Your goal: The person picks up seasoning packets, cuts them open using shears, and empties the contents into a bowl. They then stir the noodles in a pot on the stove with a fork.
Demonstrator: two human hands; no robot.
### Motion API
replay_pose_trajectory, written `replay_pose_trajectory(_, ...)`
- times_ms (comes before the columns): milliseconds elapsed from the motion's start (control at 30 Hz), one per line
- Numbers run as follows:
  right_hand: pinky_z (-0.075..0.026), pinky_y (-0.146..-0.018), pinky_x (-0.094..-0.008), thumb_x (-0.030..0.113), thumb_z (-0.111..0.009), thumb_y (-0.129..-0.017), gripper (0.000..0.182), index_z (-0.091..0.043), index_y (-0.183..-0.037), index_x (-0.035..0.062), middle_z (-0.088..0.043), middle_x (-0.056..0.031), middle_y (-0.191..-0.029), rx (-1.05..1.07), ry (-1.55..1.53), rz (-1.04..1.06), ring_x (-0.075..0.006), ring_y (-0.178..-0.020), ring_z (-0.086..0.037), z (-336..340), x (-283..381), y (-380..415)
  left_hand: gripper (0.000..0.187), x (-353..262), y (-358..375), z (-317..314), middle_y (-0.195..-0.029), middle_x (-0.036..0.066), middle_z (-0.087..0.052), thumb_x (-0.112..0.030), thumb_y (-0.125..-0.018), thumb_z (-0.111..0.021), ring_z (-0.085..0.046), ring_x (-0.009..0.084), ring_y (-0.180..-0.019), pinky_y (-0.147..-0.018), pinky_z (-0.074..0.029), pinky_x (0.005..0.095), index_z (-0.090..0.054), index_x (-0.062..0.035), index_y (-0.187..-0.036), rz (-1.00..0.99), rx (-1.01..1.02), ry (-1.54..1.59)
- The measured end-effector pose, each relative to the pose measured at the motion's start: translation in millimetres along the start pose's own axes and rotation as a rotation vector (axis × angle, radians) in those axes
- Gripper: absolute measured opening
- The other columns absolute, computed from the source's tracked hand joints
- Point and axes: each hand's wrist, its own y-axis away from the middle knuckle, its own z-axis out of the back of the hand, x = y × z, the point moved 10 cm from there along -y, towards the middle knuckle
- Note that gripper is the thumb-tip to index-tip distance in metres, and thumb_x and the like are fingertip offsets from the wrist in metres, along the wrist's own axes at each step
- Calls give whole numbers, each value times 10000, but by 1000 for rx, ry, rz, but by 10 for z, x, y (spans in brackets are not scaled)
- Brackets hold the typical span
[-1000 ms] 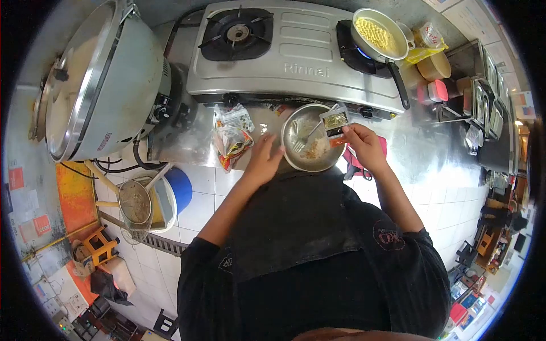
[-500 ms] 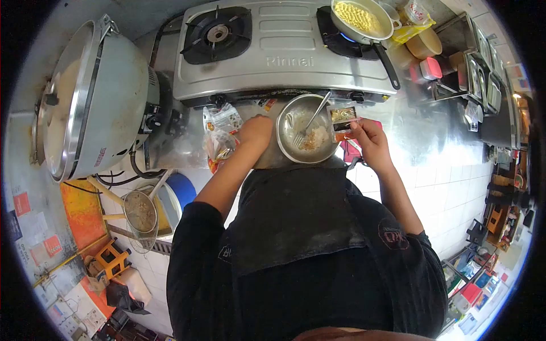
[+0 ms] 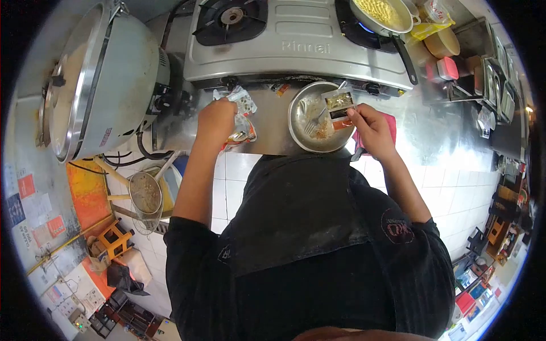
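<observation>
A metal bowl [image 3: 296, 116] rests on the steel counter with a fork [image 3: 313, 126] and some seasoning [image 3: 323, 134] in it. Over the bowl's right side, my right hand [image 3: 372, 129] pinches a small sachet strip [image 3: 340, 105], dark with an orange-red end. My left hand [image 3: 216, 119] is closed at the opened plastic packets [image 3: 243, 104] left of the bowl; its fingertips are hidden, so what it grips cannot be made out. A pink cloth [image 3: 391, 126] lies beneath and beside my right hand.
Behind the bowl stands a two-burner stove [image 3: 261, 57], with a pan of noodles [image 3: 384, 14] over a blue flame; its black handle [image 3: 405, 59] points forward. A large grey cooker [image 3: 122, 85] is at the left. Small torn pieces [image 3: 280, 89] lie behind the bowl.
My left hand has moved left, away from the bowl and onto the packets. The sachet strip in my right hand is now over the bowl. The whole view has shifted slightly.
</observation>
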Motion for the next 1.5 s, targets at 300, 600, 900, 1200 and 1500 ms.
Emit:
replay_pose_trajectory(300, -425, -699, -305, 265, -615, -983, 297, -667, -867, -4, -583, -76, -786, 90, 51, 31, -164, -752, -533, -198, 123, -43, 188, -249, -118, -195, -1059, 200, -658, -102, -797, -582, -670, 376, -952, -834, -536, 477, -726, -32, -894, -90, 173, -99)
replay_pose_trajectory(600, -426, -704, -288, 247, -612, -987, 282, -664, -894, -13, -580, -63, -783, 47, -73, -82, -145, -772, -535, -28, -108, 143, 284, -179, -280, -424, -1102, 198, -691, -169, -768, -657, -686, 347, -1007, -837, -559, 439, -731, 2, -982, -24, 485, -168)
replay_pose_trajectory(900, -432, -700, -284, 252, -599, -996, 293, -649, -900, -21, -578, -60, -786, 6, -81, -133, -131, -764, -535, 119, -211, 248, 274, -99, -271, -366, -1116, 207, -672, -173, -802, -630, -678, 353, -1006, -846, -551, 449, -732, -49, -1025, -91, 335, -150)
replay_pose_trajectory(1200, -424, -682, -285, 251, -602, -995, 294, -645, -876, -15, -575, -55, -778, -29, -76, -26, -128, -749, -528, 70, -118, 209, 417, -657, -414, -479, -1305, 178, -577, -164, -874, -552, -607, 353, -1135, -931, -512, 467, -604, -66, -1276, -181, 223, 89)
replay_pose_trajectory(1500, -398, -641, -222, 219, -611, -992, 206, -635, -1033, 19, -559, 20, -787, -57, -333, -86, -52, -728, -487, -15, -276, 266, 400, -981, -658, -887, -1306, 165, -559, -87, -904, -504, -635, 339, -1071, -836, -566, 436, -513, -14, -1297, -4, -27, -14)
